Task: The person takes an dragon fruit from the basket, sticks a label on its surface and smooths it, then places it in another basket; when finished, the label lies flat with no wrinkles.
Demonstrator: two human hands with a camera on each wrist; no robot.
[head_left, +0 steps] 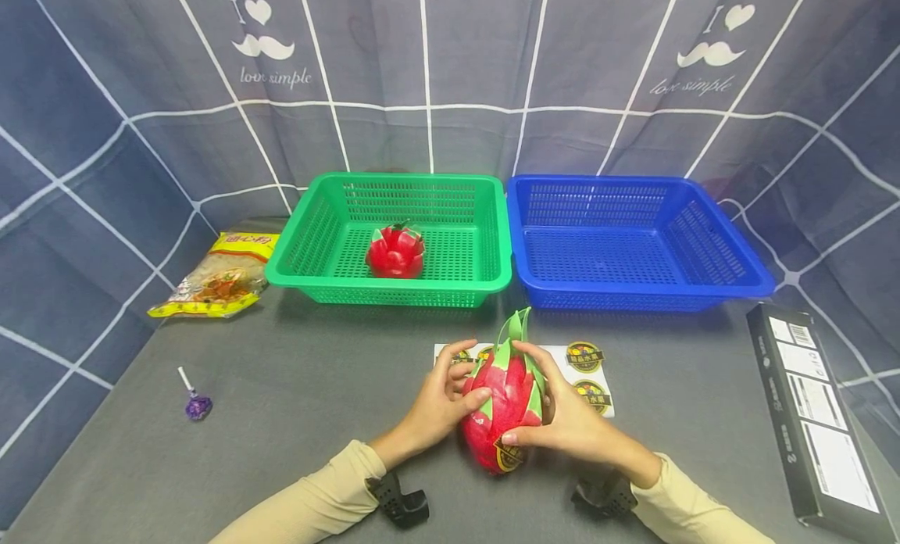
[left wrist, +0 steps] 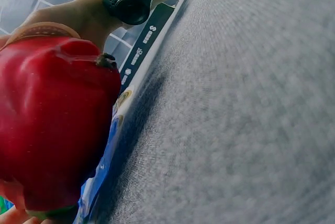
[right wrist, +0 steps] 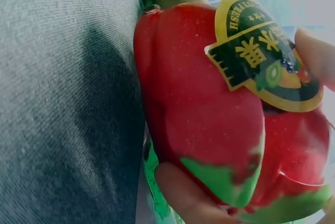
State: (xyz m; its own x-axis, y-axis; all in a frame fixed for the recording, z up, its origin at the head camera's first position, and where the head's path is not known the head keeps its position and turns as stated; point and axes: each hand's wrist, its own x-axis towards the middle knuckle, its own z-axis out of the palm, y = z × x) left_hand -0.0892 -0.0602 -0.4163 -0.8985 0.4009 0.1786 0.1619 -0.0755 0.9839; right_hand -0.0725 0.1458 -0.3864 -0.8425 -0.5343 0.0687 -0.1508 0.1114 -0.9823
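Note:
Between both hands is a red dragon fruit (head_left: 501,403) with green leaf tips, its tips pointing away toward the baskets. My left hand (head_left: 439,395) grips its left side, thumb on top. From the right, my right hand (head_left: 573,415) holds it, with the thumb on a black and gold sticker (head_left: 509,453). That sticker (right wrist: 267,54) fills the upper part of the fruit in the right wrist view. In the left wrist view the dragon fruit (left wrist: 52,119) shows its bare red side and stem end. Behind it lies a white sticker sheet (head_left: 555,355), partly covered by the fruit and hands.
A green basket (head_left: 390,292) holds another dragon fruit (head_left: 396,252). Beside it stands a blue basket (head_left: 640,290). At the left lie a yellow food packet (head_left: 223,277) and a purple lollipop (head_left: 198,406). A long black box (head_left: 816,419) with white labels lies at the right.

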